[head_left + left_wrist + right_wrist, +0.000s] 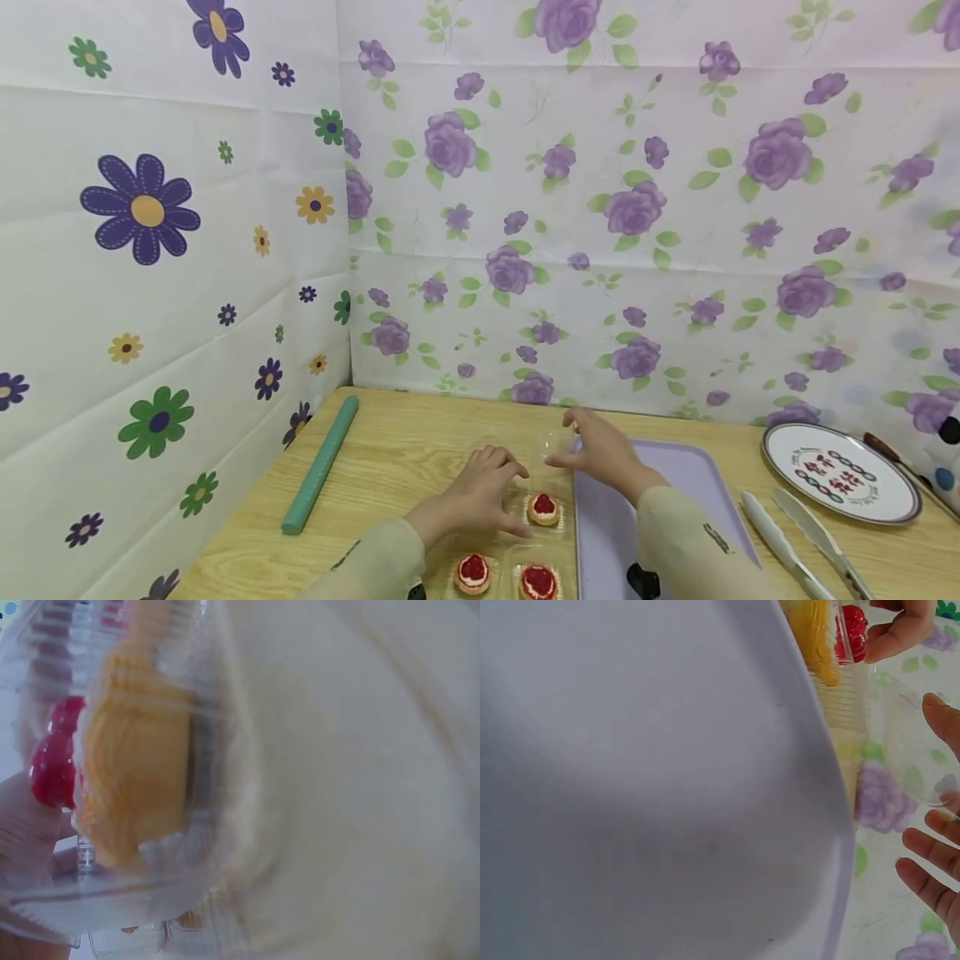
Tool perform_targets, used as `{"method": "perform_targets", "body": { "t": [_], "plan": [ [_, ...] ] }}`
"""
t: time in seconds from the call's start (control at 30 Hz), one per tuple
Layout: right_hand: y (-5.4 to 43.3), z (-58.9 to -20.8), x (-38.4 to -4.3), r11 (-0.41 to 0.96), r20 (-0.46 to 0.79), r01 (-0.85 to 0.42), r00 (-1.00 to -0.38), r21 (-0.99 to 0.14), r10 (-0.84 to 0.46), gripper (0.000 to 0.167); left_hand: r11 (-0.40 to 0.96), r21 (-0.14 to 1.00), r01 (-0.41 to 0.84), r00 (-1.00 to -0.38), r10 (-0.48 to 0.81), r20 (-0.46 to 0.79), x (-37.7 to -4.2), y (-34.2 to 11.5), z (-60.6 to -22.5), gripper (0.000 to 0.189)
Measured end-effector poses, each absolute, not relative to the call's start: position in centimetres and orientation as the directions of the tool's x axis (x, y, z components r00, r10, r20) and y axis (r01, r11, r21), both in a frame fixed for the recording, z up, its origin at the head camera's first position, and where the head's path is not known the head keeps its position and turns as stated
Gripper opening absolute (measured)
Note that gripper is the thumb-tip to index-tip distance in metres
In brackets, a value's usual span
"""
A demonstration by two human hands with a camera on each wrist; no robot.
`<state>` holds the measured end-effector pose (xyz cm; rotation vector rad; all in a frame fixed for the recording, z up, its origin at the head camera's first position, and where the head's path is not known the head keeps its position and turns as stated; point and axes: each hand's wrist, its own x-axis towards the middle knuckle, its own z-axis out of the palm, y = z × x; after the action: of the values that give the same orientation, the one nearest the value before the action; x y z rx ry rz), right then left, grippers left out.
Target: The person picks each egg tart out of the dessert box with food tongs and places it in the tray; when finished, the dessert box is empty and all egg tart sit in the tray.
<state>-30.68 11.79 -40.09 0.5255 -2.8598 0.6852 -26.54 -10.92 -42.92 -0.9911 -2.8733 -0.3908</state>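
Note:
In the head view, a small tart (543,507) with white cream and red berries sits in a clear plastic box (564,493). My left hand (476,493) grips the box from its left side, thumb at the near corner and fingers toward the far one. The raised clear lid (553,447) stands at the back of the box, between the thumb and fingers of my right hand (603,457). The left wrist view shows the tart (135,757) close up through the plastic. Two more boxed tarts, one left (473,573) and one right (538,581), lie nearer me.
A lilac tray (600,550) lies right of the boxes, under my right forearm. Farther right are white-tipped tongs (780,537) and a printed plate (780,450), with a brown-handled utensil (881,447) behind it. A green rod (321,467) lies at the left. Flowered sheets (480,208) hang behind the table.

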Motion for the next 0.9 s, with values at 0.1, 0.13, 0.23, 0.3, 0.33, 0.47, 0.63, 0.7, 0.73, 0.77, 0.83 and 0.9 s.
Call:
{"method": "perform_targets", "body": {
  "t": [0.1, 0.13, 0.23, 0.3, 0.33, 0.47, 0.63, 0.7, 0.73, 0.77, 0.83, 0.9],
  "plan": [
    [11.7, -40.7, -31.3, 0.832, 0.183, -0.334, -0.942, -0.443, -0.281, 0.065, 0.761, 0.215, 0.612, -0.791, 0.592, 0.155, -26.5, -10.9, -43.0, 0.076],
    [11.8, -40.9, -31.4, 0.832, 0.171, -0.324, -0.946, -0.450, -0.276, 0.065, 0.762, 0.216, 0.610, -0.792, 0.591, 0.153, -26.6, -10.9, -43.0, 0.076],
    [11.8, -41.4, -31.8, 0.834, 0.145, -0.305, -0.952, -0.460, -0.269, 0.065, 0.761, 0.220, 0.610, -0.792, 0.591, 0.154, -26.6, -10.8, -43.1, 0.075],
    [11.9, -41.9, -32.1, 0.836, 0.137, -0.300, -0.954, -0.459, -0.267, 0.065, 0.760, 0.222, 0.611, -0.792, 0.591, 0.155, -26.7, -10.8, -43.1, 0.075],
    [12.0, -42.1, -32.2, 0.838, 0.134, -0.300, -0.954, -0.457, -0.268, 0.065, 0.759, 0.224, 0.612, -0.791, 0.592, 0.155, -26.7, -10.7, -43.2, 0.075],
    [12.1, -42.9, -32.5, 0.842, 0.122, -0.295, -0.955, -0.452, -0.269, 0.064, 0.754, 0.231, 0.615, -0.788, 0.594, 0.158, -26.7, -10.8, -43.4, 0.075],
    [12.1, -43.5, -32.8, 0.846, 0.105, -0.286, -0.958, -0.450, -0.268, 0.064, 0.751, 0.237, 0.616, -0.787, 0.596, 0.159, -26.7, -10.9, -43.5, 0.075],
    [12.2, -43.6, -32.9, 0.850, 0.095, -0.280, -0.959, -0.446, -0.266, 0.064, 0.751, 0.235, 0.617, -0.787, 0.596, 0.161, -26.7, -10.9, -43.5, 0.075],
    [12.1, -43.7, -32.9, 0.852, 0.091, -0.278, -0.960, -0.443, -0.266, 0.064, 0.751, 0.233, 0.617, -0.787, 0.595, 0.164, -26.7, -10.9, -43.5, 0.075],
    [12.1, -43.7, -32.9, 0.854, 0.089, -0.278, -0.960, -0.441, -0.266, 0.064, 0.751, 0.230, 0.619, -0.786, 0.596, 0.168, -26.7, -11.0, -43.5, 0.075],
    [12.1, -43.8, -32.9, 0.857, 0.086, -0.279, -0.959, -0.433, -0.270, 0.064, 0.753, 0.224, 0.619, -0.785, 0.594, 0.173, -26.8, -11.0, -43.5, 0.075],
    [12.0, -43.8, -33.0, 0.860, 0.087, -0.286, -0.957, -0.423, -0.276, 0.064, 0.754, 0.221, 0.618, -0.786, 0.593, 0.177, -26.8, -11.0, -43.6, 0.075]
  ]
}}
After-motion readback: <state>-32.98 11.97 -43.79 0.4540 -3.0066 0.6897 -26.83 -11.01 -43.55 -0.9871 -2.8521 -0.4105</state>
